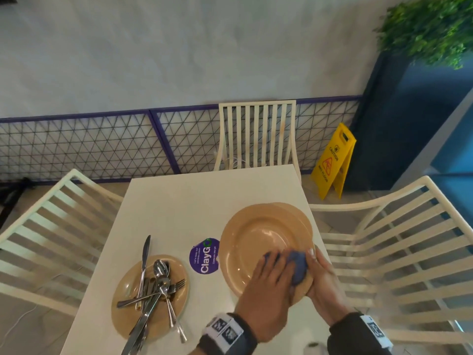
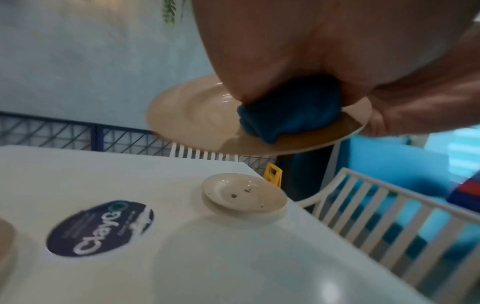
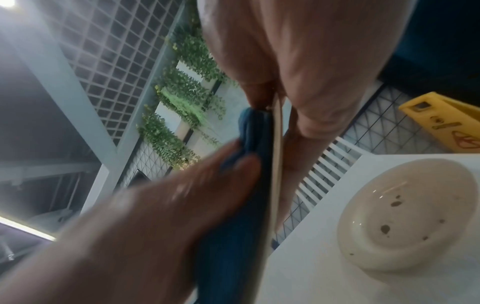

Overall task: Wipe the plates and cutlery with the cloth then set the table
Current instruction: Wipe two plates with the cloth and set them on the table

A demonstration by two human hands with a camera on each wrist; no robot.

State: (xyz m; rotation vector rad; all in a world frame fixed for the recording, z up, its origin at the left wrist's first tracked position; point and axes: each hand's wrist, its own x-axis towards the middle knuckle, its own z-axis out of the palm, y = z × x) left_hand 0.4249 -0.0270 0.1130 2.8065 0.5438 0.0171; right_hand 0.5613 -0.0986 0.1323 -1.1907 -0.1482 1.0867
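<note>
The right hand (image 1: 323, 274) grips the near-right rim of a tan plate (image 1: 256, 242), thumb on top and fingers beneath, holding it raised above the white surface (image 1: 179, 201) with its face tilted up and leftward. The left hand (image 1: 266, 290) presses a bunched blue cloth (image 1: 298, 269) onto that same rim, fingers grasping the cloth. A second plate (image 2: 244, 195), spotted, lies flat beneath the raised one, and at near left a third plate (image 1: 125, 290) carries piled cutlery (image 1: 153, 290), long axes mostly near-to-far.
</note>
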